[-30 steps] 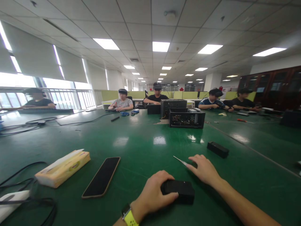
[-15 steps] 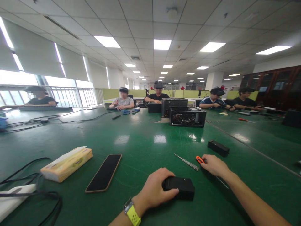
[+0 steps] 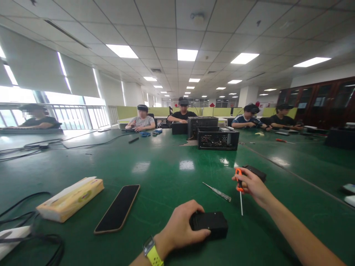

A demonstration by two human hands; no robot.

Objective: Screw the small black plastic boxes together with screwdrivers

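The black box (image 3: 214, 222) lay on the green table (image 3: 161, 168) with its left end inside the grip of the left hand (image 3: 183, 227), the thumb along the near side and the fingers over the far edge, while its right end stuck out uncovered. The orange-handled screwdriver (image 3: 240, 190) was pinched by its handle in the closed fingers of the right hand (image 3: 253, 184), its shaft hanging below the grip, tip pointing down toward the table. Between the hands, just beyond the box, lay a clear-handled screwdriver (image 3: 217, 193). A second black box (image 3: 256, 172) sat partly hidden behind the right hand. Farther left lay a phone (image 3: 118, 208) and a tissue pack (image 3: 72, 201).
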